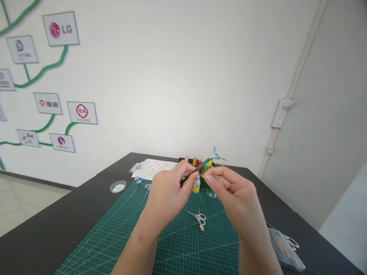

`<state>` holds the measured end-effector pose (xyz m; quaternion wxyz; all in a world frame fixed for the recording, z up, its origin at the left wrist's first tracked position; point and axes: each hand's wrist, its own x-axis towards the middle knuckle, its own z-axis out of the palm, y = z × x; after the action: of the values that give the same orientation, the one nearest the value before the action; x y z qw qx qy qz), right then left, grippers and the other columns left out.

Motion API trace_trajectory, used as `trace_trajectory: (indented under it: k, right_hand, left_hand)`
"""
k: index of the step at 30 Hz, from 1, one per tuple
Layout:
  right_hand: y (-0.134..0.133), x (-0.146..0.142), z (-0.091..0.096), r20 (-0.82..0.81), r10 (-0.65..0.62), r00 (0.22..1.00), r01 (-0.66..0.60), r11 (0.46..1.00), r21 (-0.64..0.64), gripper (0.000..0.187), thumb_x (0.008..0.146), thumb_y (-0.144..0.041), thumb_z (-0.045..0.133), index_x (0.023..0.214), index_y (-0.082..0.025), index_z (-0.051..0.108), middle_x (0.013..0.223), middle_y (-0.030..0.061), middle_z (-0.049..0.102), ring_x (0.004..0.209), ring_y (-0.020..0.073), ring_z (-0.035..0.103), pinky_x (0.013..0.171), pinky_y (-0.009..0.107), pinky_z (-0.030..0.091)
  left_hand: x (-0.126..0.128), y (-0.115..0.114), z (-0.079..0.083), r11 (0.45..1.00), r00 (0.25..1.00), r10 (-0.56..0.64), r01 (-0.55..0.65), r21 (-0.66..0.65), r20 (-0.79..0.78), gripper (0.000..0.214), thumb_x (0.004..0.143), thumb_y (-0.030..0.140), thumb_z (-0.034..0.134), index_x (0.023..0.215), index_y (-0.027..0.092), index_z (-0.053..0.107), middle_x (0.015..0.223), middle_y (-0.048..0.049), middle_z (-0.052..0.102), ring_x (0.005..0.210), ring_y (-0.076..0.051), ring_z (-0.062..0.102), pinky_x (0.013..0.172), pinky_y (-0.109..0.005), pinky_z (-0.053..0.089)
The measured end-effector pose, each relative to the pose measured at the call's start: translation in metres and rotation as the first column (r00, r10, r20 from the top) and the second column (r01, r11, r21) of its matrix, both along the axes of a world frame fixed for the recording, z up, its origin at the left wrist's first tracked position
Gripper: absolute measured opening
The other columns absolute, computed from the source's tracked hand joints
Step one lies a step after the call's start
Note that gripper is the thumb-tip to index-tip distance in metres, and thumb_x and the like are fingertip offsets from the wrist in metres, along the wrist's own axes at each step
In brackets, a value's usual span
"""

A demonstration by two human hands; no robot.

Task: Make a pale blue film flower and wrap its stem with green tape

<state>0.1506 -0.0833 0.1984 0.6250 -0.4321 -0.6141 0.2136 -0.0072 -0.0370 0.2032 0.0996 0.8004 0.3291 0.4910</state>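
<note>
My left hand (pixel 169 191) is closed in a pinch on a thin green stem (pixel 202 165) that carries a pale blue flower (pixel 217 154) at its upper end. My right hand (pixel 232 194) is closed too, its thumb and forefinger pinched near the stem's lower part; what they hold, perhaps a fine thread, is too small to make out. Both hands hover above a green cutting mat (pixel 120 233) on a dark table (pixel 43 233). Small scissors (pixel 197 216) lie on the mat just below the hands.
A box of coloured thread spools (pixel 197 163) and a small glue bottle (pixel 196 187) stand behind the hands. A round clear dish (pixel 117 186), a paper sheet (pixel 153 168) and small finished flowers (pixel 138 179) lie at the left. A clear bag (pixel 285 250) with scissors rests at the right.
</note>
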Motion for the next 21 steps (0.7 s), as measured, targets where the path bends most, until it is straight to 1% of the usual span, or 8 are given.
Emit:
trace_trajectory:
  k: [3, 5, 7, 10, 12, 15, 18, 21]
  right_hand:
    - [-0.002, 0.004, 0.001, -0.009, 0.036, 0.999, -0.036, 0.999, 0.004, 0.021, 0.089, -0.038, 0.067, 0.08, -0.019, 0.07, 0.052, -0.0087, 0.027, 0.051, 0.0095, 0.024, 0.05, 0.024, 0.023]
    - [-0.004, 0.007, 0.001, 0.02, 0.055, 0.998, -0.055, 0.998, -0.004, 0.022, 0.087, -0.038, 0.069, 0.075, -0.02, 0.073, 0.05, -0.0083, 0.027, 0.049, 0.0087, 0.023, 0.048, 0.024, 0.022]
    - [-0.006, 0.01, 0.0, 0.05, 0.048, 0.998, -0.049, 0.999, 0.009, 0.02, 0.085, -0.037, 0.073, 0.074, -0.021, 0.078, 0.048, -0.0072, 0.031, 0.047, 0.0084, 0.024, 0.046, 0.024, 0.023]
    - [-0.009, 0.017, -0.003, 0.051, 0.007, 0.999, -0.01, 0.997, 0.075, 0.013, 0.084, -0.034, 0.075, 0.08, -0.025, 0.084, 0.047, -0.0036, 0.044, 0.048, 0.0102, 0.035, 0.046, 0.025, 0.029]
    - [-0.011, 0.023, -0.004, 0.045, -0.024, 0.999, 0.019, 0.993, 0.113, 0.011, 0.084, -0.032, 0.075, 0.085, -0.028, 0.085, 0.048, -0.0016, 0.053, 0.048, 0.0112, 0.041, 0.045, 0.025, 0.033]
    - [-0.015, 0.031, -0.003, 0.069, -0.089, 0.994, 0.078, 0.986, 0.147, 0.011, 0.083, -0.029, 0.076, 0.086, -0.029, 0.086, 0.054, 0.0015, 0.066, 0.047, 0.0124, 0.05, 0.042, 0.024, 0.035]
    - [-0.017, 0.036, 0.001, 0.13, -0.131, 0.983, 0.108, 0.979, 0.172, 0.01, 0.081, -0.027, 0.076, 0.083, -0.03, 0.086, 0.06, 0.0032, 0.073, 0.049, 0.0136, 0.057, 0.041, 0.022, 0.04]
    - [-0.017, 0.037, 0.007, 0.191, -0.129, 0.973, 0.096, 0.98, 0.176, 0.011, 0.079, -0.026, 0.077, 0.083, -0.03, 0.086, 0.07, 0.0041, 0.078, 0.054, 0.0148, 0.064, 0.045, 0.021, 0.048]
  left_hand:
    - [-0.001, -0.001, 0.0, 1.0, 1.0, -0.002, 0.001, -0.018, -0.03, 0.013, 0.096, 0.029, 0.058, 0.096, 0.02, 0.068, 0.069, 0.0047, 0.07, 0.053, -0.01, 0.052, 0.053, -0.024, 0.034]
    - [-0.001, -0.001, 0.0, 1.0, 0.998, -0.006, 0.004, -0.03, -0.058, 0.012, 0.096, 0.028, 0.058, 0.096, 0.021, 0.067, 0.069, 0.0052, 0.07, 0.053, -0.01, 0.052, 0.054, -0.024, 0.033]
    - [-0.001, -0.001, -0.001, 0.999, 0.996, -0.016, 0.012, -0.047, -0.092, 0.011, 0.096, 0.028, 0.058, 0.096, 0.022, 0.067, 0.07, 0.0059, 0.07, 0.054, -0.01, 0.052, 0.055, -0.024, 0.032]
    - [0.0, -0.002, -0.001, 0.997, 0.987, -0.038, 0.028, -0.065, -0.154, 0.01, 0.096, 0.029, 0.059, 0.093, 0.024, 0.067, 0.069, 0.0072, 0.069, 0.056, -0.01, 0.053, 0.056, -0.024, 0.031]
    - [0.001, -0.004, 0.0, 0.996, 0.976, -0.052, 0.036, -0.077, -0.21, 0.011, 0.096, 0.029, 0.059, 0.089, 0.025, 0.067, 0.066, 0.0078, 0.067, 0.056, -0.01, 0.053, 0.056, -0.024, 0.03]
    - [0.001, -0.006, 0.003, 0.993, 0.956, -0.078, 0.05, -0.102, -0.284, 0.015, 0.094, 0.028, 0.06, 0.082, 0.024, 0.067, 0.06, 0.0077, 0.061, 0.054, -0.009, 0.051, 0.055, -0.024, 0.029]
    - [0.001, -0.008, 0.003, 0.988, 0.935, -0.13, 0.092, -0.127, -0.329, 0.013, 0.093, 0.028, 0.062, 0.083, 0.025, 0.069, 0.062, 0.0077, 0.063, 0.056, -0.009, 0.053, 0.056, -0.023, 0.03]
    - [-0.001, -0.008, 0.001, 0.984, 0.908, -0.171, 0.137, -0.115, -0.382, 0.013, 0.092, 0.026, 0.063, 0.081, 0.024, 0.07, 0.063, 0.008, 0.065, 0.055, -0.008, 0.054, 0.054, -0.023, 0.03]
